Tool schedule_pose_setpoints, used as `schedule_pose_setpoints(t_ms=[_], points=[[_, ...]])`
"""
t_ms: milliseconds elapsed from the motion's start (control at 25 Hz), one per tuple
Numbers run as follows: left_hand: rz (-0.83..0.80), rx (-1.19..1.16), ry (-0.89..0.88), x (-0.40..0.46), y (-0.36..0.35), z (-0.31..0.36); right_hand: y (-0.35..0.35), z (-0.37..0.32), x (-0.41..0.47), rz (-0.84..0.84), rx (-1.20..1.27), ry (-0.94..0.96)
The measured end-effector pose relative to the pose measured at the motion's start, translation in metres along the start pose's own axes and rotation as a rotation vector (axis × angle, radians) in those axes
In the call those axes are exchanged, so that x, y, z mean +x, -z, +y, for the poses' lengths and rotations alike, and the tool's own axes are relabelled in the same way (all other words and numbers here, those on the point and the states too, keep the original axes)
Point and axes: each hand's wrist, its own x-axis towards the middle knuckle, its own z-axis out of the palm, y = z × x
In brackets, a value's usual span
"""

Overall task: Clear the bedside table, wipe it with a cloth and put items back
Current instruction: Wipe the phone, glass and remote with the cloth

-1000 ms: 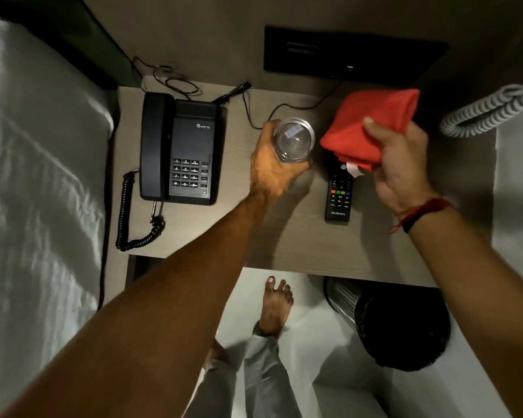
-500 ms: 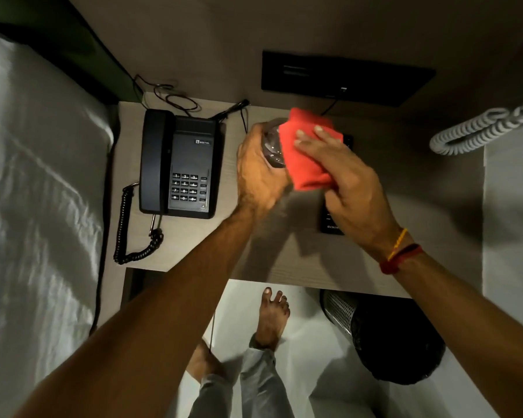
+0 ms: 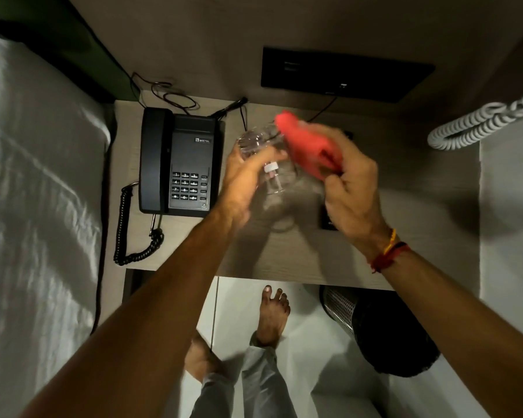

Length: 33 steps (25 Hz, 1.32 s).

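Above the wooden bedside table (image 3: 296, 260), my left hand (image 3: 248, 173) grips a clear drinking glass (image 3: 261, 149), tilted on its side and blurred by motion. My right hand (image 3: 351, 182) is shut on a red cloth (image 3: 308, 146), which touches the glass at its right end. A black desk telephone (image 3: 178, 161) stands on the left part of the table, its coiled cord (image 3: 127, 230) hanging over the left edge. The black remote control (image 3: 329, 221) lies mostly hidden under my right hand.
A bed with white sheets (image 3: 37, 206) fills the left side. A black wall panel (image 3: 344, 73) and loose cables (image 3: 169, 95) sit behind the table. A metal mesh bin (image 3: 378, 327) stands on the floor under the table's right front. My bare feet (image 3: 272, 315) are below.
My left hand lifted the glass off the table and tipped it sideways. My right hand brought the red cloth left onto the glass and now covers the remote.
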Motion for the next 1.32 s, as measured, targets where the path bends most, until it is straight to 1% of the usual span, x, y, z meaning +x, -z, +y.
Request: schedule_pose_setpoints(t_ms=[40, 80, 120, 200, 280, 360, 400, 440, 480, 520, 600, 640, 680, 720, 800, 880, 960, 1040, 1080, 1120, 1160, 1200, 1240, 1280, 1320], points=[[-0.082, -0.140, 0.063, -0.003, 0.002, 0.002, 0.001, 0.003, 0.002, 0.095, 0.046, -0.090], [-0.171, -0.266, 0.132, -0.004, 0.003, 0.003, 0.002, 0.005, 0.007, 0.156, 0.053, -0.131], [-0.276, -0.358, 0.172, -0.008, 0.002, 0.005, 0.000, 0.005, 0.011, 0.165, 0.057, -0.126], [-0.429, -0.422, 0.187, -0.011, 0.001, 0.005, -0.011, -0.007, 0.015, 0.087, 0.071, -0.063], [-0.519, -0.477, 0.196, -0.011, -0.001, 0.004, -0.023, -0.023, 0.009, 0.008, 0.039, 0.009], [-0.597, -0.610, 0.240, -0.005, 0.005, 0.003, -0.024, -0.028, -0.008, -0.045, -0.147, 0.173], [-0.601, -0.642, 0.265, -0.001, 0.009, 0.004, -0.022, -0.027, -0.018, -0.094, -0.241, 0.261], [-0.580, -0.622, 0.267, 0.002, 0.012, 0.007, -0.018, -0.023, -0.026, -0.141, -0.274, 0.310], [-0.560, -0.581, 0.244, 0.004, 0.015, 0.009, -0.015, -0.020, -0.031, -0.170, -0.232, 0.297], [-0.545, -0.551, 0.219, 0.003, 0.016, 0.011, -0.015, -0.019, -0.032, -0.162, -0.116, 0.204], [-0.504, -0.507, 0.183, 0.000, 0.012, 0.010, -0.018, -0.021, -0.025, -0.035, 0.155, -0.089], [-0.483, -0.486, 0.166, -0.004, 0.010, 0.008, -0.021, -0.025, -0.017, 0.036, 0.233, -0.185], [-0.471, -0.476, 0.157, -0.007, 0.006, 0.008, -0.023, -0.027, -0.010, 0.080, 0.245, -0.227], [-0.446, -0.470, 0.154, -0.008, 0.004, 0.006, -0.027, -0.027, -0.005, 0.098, 0.217, -0.221], [-0.428, -0.461, 0.175, -0.004, 0.004, 0.005, -0.032, -0.032, -0.004, 0.092, 0.154, -0.134], [-0.448, -0.480, 0.215, 0.000, 0.005, 0.008, -0.035, -0.033, -0.014, 0.045, 0.061, -0.030], [-0.430, -0.495, 0.242, -0.003, 0.003, 0.014, -0.031, -0.030, -0.025, -0.022, -0.105, 0.100], [-0.362, -0.492, 0.178, -0.004, 0.004, 0.019, -0.019, -0.022, -0.032, -0.133, -0.230, 0.230], [-0.309, -0.483, 0.132, -0.004, 0.004, 0.021, -0.013, -0.019, -0.034, -0.181, -0.241, 0.261], [-0.240, -0.445, 0.094, -0.004, 0.004, 0.022, -0.009, -0.015, -0.036, -0.215, -0.188, 0.231], [-0.166, -0.375, 0.076, -0.003, 0.005, 0.020, -0.003, -0.010, -0.037, -0.211, -0.077, 0.131], [-0.081, -0.249, 0.055, -0.001, 0.005, 0.016, 0.001, -0.008, -0.037, -0.152, 0.084, -0.030], [-0.015, -0.100, 0.032, 0.000, 0.006, 0.010, 0.006, -0.003, -0.036, -0.026, 0.227, -0.191], [0.034, 0.066, -0.010, 0.002, 0.008, 0.003, 0.011, 0.002, -0.035, 0.134, 0.324, -0.327], [0.054, 0.212, -0.064, 0.002, 0.006, -0.001, 0.017, 0.011, -0.034, 0.280, 0.361, -0.433]])
